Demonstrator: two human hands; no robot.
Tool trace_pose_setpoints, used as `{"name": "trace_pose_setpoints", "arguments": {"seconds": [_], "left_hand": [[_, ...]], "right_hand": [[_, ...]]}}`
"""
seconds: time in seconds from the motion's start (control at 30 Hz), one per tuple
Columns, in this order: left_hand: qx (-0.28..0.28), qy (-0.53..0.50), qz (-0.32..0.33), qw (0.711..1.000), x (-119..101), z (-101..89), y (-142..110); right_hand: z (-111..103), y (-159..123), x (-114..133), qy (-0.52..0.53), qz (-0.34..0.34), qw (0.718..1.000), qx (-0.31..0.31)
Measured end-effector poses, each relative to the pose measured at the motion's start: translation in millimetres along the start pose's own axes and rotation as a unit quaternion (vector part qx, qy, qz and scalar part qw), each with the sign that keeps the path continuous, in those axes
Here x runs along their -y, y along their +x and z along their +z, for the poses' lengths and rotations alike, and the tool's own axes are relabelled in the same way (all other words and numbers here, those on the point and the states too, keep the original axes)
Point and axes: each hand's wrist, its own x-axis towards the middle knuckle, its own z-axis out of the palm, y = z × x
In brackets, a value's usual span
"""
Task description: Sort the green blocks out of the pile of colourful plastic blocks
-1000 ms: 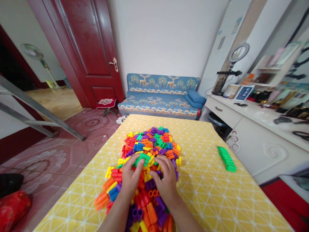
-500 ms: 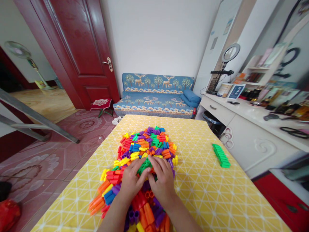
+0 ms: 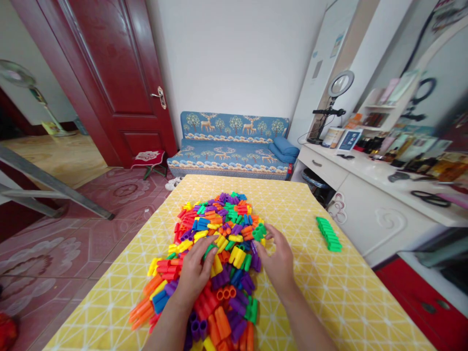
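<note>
A heap of plastic tube-shaped building blocks (image 3: 223,312) in red, orange, yellow, green, blue and purple covers the middle of the table. My left hand (image 3: 195,267) is over the heap's left part, fingers and thumb closed around a green tube block (image 3: 209,250) that they partly cover. At the heap's right edge, my right hand (image 3: 277,256) pinches another green tube block (image 3: 259,232) at its fingertips. Farther right, a row of joined green tube blocks (image 3: 329,234) lies apart on the patterned cloth.
The yellow tablecloth (image 3: 292,200) covers the table. Beyond its far edge stands a blue sofa (image 3: 234,151). A white dressing table (image 3: 387,180) holding bottles is on the right, and a metal ladder leg (image 3: 73,195) stands at left.
My hands, together around green blocks before, have moved apart. The right one went rightward with a green block; the left stayed over the heap. The view has shifted slightly.
</note>
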Motion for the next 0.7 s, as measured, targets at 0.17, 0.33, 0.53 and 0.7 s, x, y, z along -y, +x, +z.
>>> {"name": "trace_pose_setpoints", "arguments": {"seconds": [0.17, 0.33, 0.53, 0.7], "left_hand": [[-0.019, 0.001, -0.002, 1.000, 1.1, 0.5, 1.7], [-0.035, -0.012, 0.007, 0.999, 4.8, 3.4, 0.4], [-0.032, -0.014, 0.007, 0.999, 5.9, 3.2, 0.1], [-0.035, -0.012, 0.014, 0.999, 5.2, 1.5, 0.5]], "right_hand": [[-69.9, 13.6, -100.9, -0.184, 0.044, 0.982, -0.024], [-139.0, -0.2, -174.8, -0.337, 0.037, 0.939, 0.060], [-164.4, -15.4, -210.2, -0.324, 0.027, 0.935, 0.138], [-158.7, -25.9, -195.8, -0.288, 0.049, 0.955, 0.043]]}}
